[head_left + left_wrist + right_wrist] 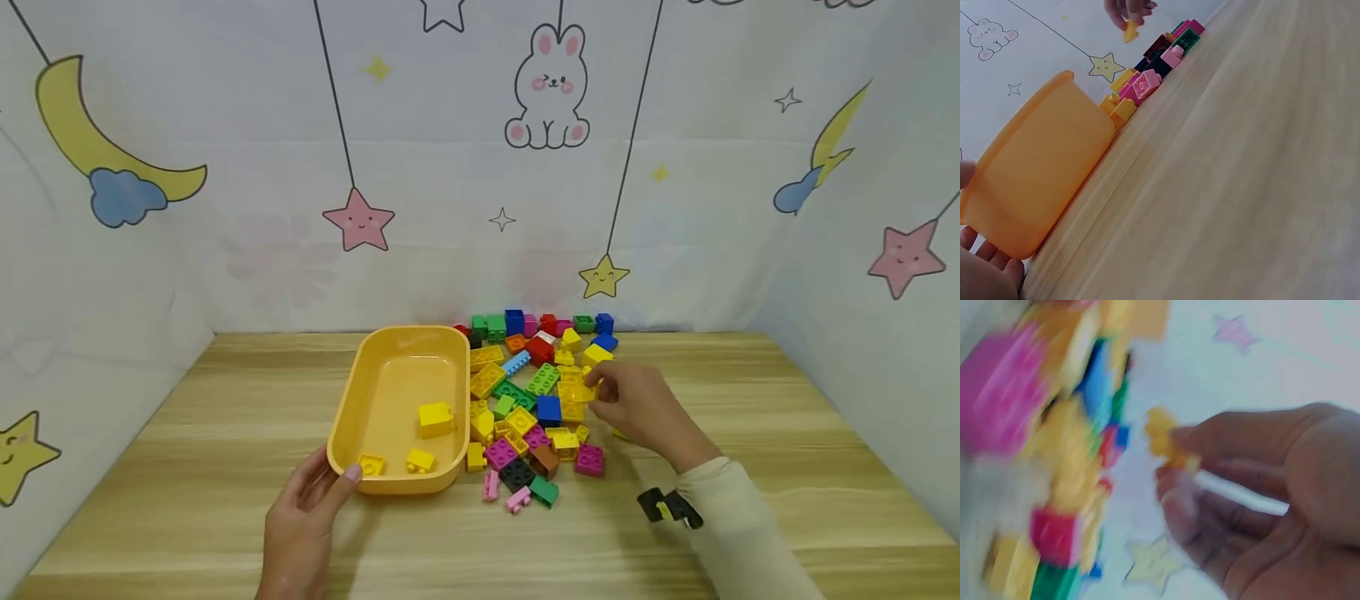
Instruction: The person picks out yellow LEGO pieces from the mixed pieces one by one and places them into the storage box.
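Note:
My left hand holds the near left corner of a yellow-orange plastic tray, thumb over the rim and fingers against the outer wall. Three yellow toy bricks lie in the tray, the largest a yellow block near its right wall. Above the right side of the brick pile, my right hand pinches a small yellow toy brick between thumb and fingertips. In the left wrist view this brick hangs in the air above the pile. The right wrist view is blurred.
Loose toy bricks of many colours spread along the tray's right side, among them a blue brick, a magenta brick and a green brick. The wooden table ends at a printed cloth behind.

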The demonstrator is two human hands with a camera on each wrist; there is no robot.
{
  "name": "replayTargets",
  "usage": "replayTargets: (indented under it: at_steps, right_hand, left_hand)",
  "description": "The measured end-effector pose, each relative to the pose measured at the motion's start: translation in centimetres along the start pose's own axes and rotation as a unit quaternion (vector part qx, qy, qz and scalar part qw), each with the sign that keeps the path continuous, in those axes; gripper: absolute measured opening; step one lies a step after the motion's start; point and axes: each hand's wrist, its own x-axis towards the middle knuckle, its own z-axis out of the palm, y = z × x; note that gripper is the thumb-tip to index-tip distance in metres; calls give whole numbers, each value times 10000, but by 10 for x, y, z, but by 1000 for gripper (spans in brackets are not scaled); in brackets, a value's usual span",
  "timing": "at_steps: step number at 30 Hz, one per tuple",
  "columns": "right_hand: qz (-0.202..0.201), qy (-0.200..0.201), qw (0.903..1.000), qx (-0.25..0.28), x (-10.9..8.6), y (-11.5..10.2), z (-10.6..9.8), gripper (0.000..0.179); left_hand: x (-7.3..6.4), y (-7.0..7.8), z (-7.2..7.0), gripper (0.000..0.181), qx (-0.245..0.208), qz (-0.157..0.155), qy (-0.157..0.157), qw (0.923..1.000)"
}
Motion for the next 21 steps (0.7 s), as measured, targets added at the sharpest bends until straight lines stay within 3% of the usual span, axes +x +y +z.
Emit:
replayTargets:
  at_steps: [3, 7, 12, 21]
  right_hand:
    - [-759, 238, 9953, 547, 2, -24, 4, 16]
    - [-1521, 393, 9812, 1122, 11, -56, 17, 16]
    - [-1616, 160, 9795, 1193, 22, -79, 41, 16]
    - [-1629, -52, 9809, 1061, 22, -86, 65, 21]
  left_hand:
    - [0, 2, -2, 76, -6, -43, -10, 10000]
    - [0, 3, -4, 75, -47, -49, 7, 10000]
    - [-1, 1, -3, 72, -89, -30, -33, 10000]
    - [-1, 4, -3, 68, -72, 52, -111, 9999]
